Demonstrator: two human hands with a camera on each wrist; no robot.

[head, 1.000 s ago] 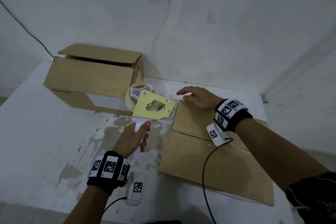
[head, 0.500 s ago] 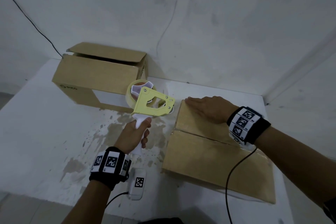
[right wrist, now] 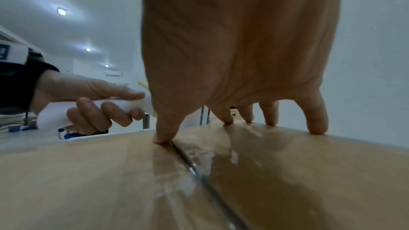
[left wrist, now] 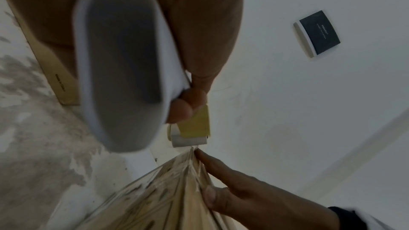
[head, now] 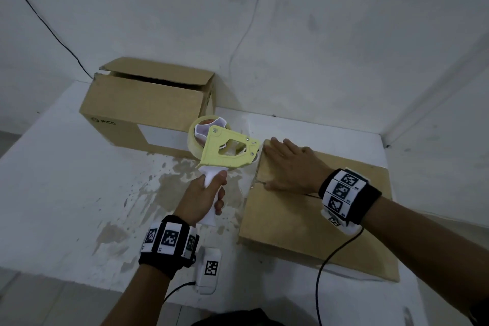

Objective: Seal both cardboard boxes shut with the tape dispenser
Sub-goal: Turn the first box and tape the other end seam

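My left hand (head: pixel 205 200) grips the white handle of the yellow tape dispenser (head: pixel 225 149), held above the table with its front end close to the far left corner of the near cardboard box (head: pixel 304 227). That box lies flat with its flaps closed and clear tape along the centre seam (right wrist: pixel 194 169). My right hand (head: pixel 288 164) presses flat on the box top near that corner, fingers spread, thumb by the seam. A second cardboard box (head: pixel 148 111) stands at the back left, its top flap partly raised. The left wrist view shows the handle (left wrist: pixel 119 62) and the dispenser's front (left wrist: pixel 190 134).
The white table (head: pixel 66 180) has worn grey patches in the middle. White walls close in behind and to the right. A black cable (head: pixel 325 270) trails from my right wrist over the near box. A dark card (left wrist: pixel 317 33) shows on the wall.
My right hand slid toward the left corner of the near box and now presses beside the seam. The dispenser moved slightly right, closer to that corner.
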